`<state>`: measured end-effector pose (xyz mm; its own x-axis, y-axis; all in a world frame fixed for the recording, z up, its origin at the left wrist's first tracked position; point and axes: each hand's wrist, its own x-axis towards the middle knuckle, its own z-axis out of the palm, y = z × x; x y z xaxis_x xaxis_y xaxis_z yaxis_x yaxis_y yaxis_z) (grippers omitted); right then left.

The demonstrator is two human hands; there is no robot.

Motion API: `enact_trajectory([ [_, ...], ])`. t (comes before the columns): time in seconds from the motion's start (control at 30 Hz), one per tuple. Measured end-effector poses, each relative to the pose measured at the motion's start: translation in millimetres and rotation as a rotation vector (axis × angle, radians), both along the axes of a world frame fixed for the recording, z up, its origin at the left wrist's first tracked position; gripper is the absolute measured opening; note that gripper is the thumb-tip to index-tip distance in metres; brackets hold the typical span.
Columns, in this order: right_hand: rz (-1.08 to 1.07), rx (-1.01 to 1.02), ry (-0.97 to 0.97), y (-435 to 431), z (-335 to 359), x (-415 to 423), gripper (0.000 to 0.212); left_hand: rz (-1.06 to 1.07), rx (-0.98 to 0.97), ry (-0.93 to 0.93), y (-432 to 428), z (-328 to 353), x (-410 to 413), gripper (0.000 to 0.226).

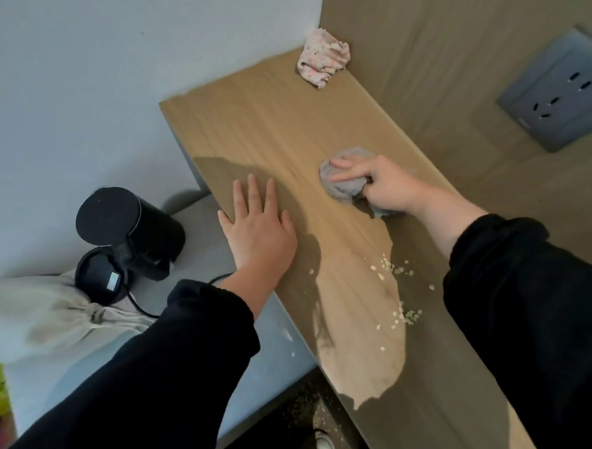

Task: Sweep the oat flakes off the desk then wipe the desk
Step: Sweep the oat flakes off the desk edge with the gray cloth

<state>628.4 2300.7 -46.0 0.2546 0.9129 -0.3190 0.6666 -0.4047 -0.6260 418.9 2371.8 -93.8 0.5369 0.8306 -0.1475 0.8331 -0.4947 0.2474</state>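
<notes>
Looking down through the head camera, I have both hands over the desk (pixel 275 121). Left hand (pixel 258 233) first: it lies flat, palm down, fingers straight and slightly spread, close to the desk's left edge, holding nothing. The black sleeve runs back from its wrist towards me.

Now the right hand (pixel 388 186): it comes in from the right, forearm bare below a pushed-up black sleeve, and it grips a bunched grey cloth (pixel 343 187). Two fingers lie along the top of the bundle while the others curl round it, and the cloth sits pressed on the wood near the back panel, well ahead of the left hand's fingertips and to their right.

On to the oat flakes (pixel 392 269): pale, small and thin, they lie on the desk nearer me than the cloth and apart from it, just beside the right forearm. One loose cluster sits half in the arm's shadow, a second cluster (pixel 407 315) lies closer to me, and a few strays dot the wood around them. Pale specks also show on the dark floor (pixel 300 407) under the desk's near edge.

A crumpled floral cloth (pixel 324 57) rests in the far corner. A grey wall socket (pixel 561 90) sits in the panel at right. Left of the desk, a black kettle (pixel 132 222) lies tipped beside its round base (pixel 99 277).
</notes>
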Motion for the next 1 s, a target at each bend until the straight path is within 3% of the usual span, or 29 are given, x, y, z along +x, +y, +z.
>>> enact_trajectory([
  [0.1, 0.203, -0.061, 0.111, -31, -4, -22, 0.072, 0.013, 0.001, -0.026, 0, 1, 1, 0.058],
  [0.2, 0.268, -0.129, 0.194, -60, 7, -27, 0.077, 0.028, -0.007, -0.056, -1, 2, 0, 0.058],
  [0.37, -0.035, -0.048, 0.079, -79, 60, 36, 0.057, 0.026, -0.003, -0.071, 0, 2, -1, 0.058],
  [0.5, -0.140, -0.102, -0.045, -109, 36, 58, 0.046, 0.027, 0.004, -0.060, 0, 2, 0, 0.058],
  [0.7, -0.286, 0.145, -0.192, -139, -23, 1, 0.054, 0.033, 0.007, -0.070, 1, 0, 0, 0.059],
  [0.93, -0.072, 0.147, -0.086, -157, -15, -87, 0.070, 0.030, -0.001, -0.067, 1, 1, 0, 0.059],
  [1.0, -0.049, 0.117, 0.019, -164, -2, -102, 0.073, 0.029, 0.002, -0.064, 0, 1, 0, 0.059],
])
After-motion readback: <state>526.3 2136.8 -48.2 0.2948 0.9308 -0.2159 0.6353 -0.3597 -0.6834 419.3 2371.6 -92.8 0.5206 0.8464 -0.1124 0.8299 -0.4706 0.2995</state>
